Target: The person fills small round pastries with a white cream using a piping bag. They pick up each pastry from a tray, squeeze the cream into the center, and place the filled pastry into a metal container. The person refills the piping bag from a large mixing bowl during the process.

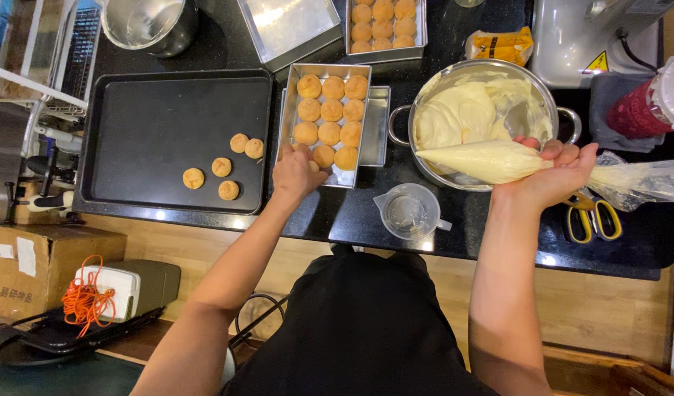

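A cream-filled piping bag is gripped in the right hand at centre right, over the cream pot — its tail is cut off at the right edge. The left hand is closed around something at the near end of the puff tin — what is held is hidden. Five puffs are seen on the black tray.

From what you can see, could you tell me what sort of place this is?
Probably a bakery kitchen: metal trays of small round puffs, a pot of cream, and a filled piping bag in the right hand.
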